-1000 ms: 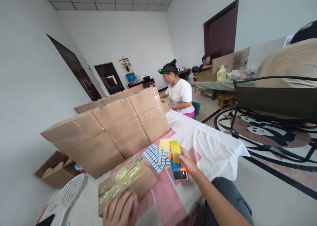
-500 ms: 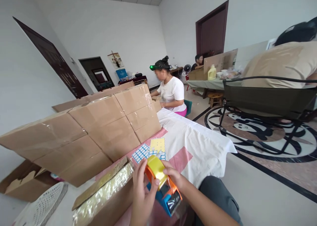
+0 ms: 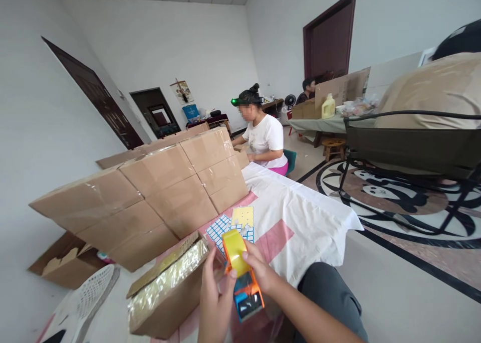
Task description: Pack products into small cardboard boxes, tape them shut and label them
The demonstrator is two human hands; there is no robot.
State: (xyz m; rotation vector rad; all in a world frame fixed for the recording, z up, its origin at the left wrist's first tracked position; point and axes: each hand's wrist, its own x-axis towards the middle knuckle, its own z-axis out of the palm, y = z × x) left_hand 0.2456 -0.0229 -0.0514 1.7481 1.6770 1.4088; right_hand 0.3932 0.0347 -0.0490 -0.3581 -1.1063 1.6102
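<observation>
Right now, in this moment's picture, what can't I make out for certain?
All in the head view:
- Part of the orange-and-blue tape dispenser: covered by the right hand.
- Part of the blue-bordered label sheets: behind the yellow tape roll.
- The far hand of the co-worker in white: behind the stacked cartons.
- Dark object, lower left: cut by the bottom edge.

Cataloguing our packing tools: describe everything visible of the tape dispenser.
The tape dispenser has a plastic-looking orange and blue body, a glossy yellow tape roll at its far end and a dark section at its near end. The left hand and right hand hold it aslant near the tablecloth, thumbs against the roll.
</observation>
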